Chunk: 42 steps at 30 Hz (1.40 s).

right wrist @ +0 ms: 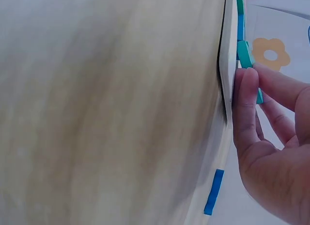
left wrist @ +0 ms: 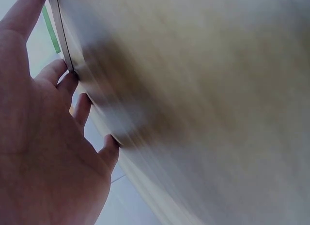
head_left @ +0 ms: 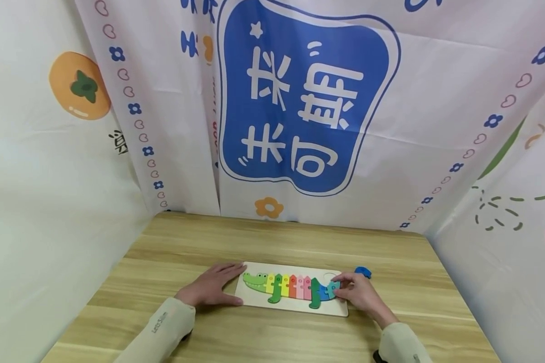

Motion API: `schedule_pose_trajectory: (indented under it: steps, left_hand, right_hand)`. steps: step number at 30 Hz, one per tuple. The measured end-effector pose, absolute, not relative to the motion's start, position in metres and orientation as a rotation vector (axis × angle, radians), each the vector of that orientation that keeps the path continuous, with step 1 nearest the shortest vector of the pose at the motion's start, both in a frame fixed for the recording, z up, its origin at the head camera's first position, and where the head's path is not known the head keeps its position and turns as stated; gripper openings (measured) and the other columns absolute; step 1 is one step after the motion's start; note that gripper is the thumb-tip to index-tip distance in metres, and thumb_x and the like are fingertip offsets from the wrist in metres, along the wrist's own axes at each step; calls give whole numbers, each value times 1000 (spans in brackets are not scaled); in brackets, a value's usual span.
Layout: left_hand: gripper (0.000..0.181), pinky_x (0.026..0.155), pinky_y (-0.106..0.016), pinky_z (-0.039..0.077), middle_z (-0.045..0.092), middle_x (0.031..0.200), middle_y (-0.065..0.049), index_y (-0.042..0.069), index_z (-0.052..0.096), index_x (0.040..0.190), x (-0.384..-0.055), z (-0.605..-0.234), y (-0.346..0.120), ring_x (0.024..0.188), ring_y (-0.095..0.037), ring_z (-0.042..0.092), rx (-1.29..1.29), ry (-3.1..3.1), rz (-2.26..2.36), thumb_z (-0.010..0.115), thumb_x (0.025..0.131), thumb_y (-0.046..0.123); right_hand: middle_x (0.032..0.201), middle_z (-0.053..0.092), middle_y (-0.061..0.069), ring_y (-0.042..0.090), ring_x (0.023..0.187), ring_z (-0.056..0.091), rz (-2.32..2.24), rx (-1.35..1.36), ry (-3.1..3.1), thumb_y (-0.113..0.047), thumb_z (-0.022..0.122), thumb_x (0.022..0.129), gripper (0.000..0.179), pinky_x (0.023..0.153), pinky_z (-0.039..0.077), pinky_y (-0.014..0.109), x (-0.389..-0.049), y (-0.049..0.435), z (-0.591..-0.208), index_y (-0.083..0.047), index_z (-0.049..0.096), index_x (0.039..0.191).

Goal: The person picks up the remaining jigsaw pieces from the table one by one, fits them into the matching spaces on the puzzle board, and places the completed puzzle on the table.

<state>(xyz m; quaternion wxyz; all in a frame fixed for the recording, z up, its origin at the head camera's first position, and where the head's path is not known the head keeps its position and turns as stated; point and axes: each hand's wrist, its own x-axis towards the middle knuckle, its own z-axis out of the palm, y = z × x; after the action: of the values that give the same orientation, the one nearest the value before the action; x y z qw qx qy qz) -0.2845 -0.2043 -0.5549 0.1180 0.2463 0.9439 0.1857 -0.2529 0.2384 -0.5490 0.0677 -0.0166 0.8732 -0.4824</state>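
Note:
A pale wooden puzzle board lies on the table, bearing a crocodile made of coloured pieces, with a green head at its left end. My left hand rests at the board's left end, fingers spread along its edge; the left wrist view shows the fingertips right at that edge. At the tail end, my right hand pinches a teal puzzle piece between thumb and fingers. In the head view this piece overlaps the tail, beside a blue piece.
A loose dark blue puzzle piece lies on the wood-grain table, just beyond the right hand. White printed cloth hangs behind the table and along both sides.

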Motion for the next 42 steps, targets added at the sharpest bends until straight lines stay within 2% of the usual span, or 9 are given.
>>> schedule_pose_trajectory:
  steps: [15,26,31,37,42]
  left_hand:
    - [102,123,-67,23,33,170,-6,25,33,164,-282,-551,-205,155,-41,27,728,2764,555,71,83,74]
    - [101,124,-66,22,32,170,-3,26,33,164,-281,-551,-204,156,-40,27,718,2750,558,71,83,73]
    - [102,123,-67,22,32,170,-5,25,33,164,-282,-550,-205,156,-41,27,732,2750,562,71,82,74]
    - [102,123,-67,23,32,170,-6,24,33,164,-283,-551,-205,155,-40,27,746,2755,561,71,83,74]
    - [102,123,-67,23,32,170,-5,24,33,164,-282,-551,-205,156,-40,27,748,2756,561,70,83,75]
  right_hand:
    - [96,65,9,17,73,60,-1414,-73,2679,-4,83,86,23,58,52,24,-253,237,-550,-6,78,109]
    - [98,61,6,19,84,52,-1322,-1,2771,-6,87,82,22,66,44,26,-254,234,-550,-8,81,103]
    - [96,62,5,19,85,51,-1311,-10,2779,-8,87,82,21,68,43,28,-254,234,-550,-9,81,103]
    - [90,65,3,18,79,53,-1323,-14,2766,-6,86,83,18,62,45,25,-254,234,-550,-11,80,100]
    - [96,65,5,19,81,52,-1314,-8,2771,-8,87,83,19,64,44,27,-253,234,-549,-10,81,101]
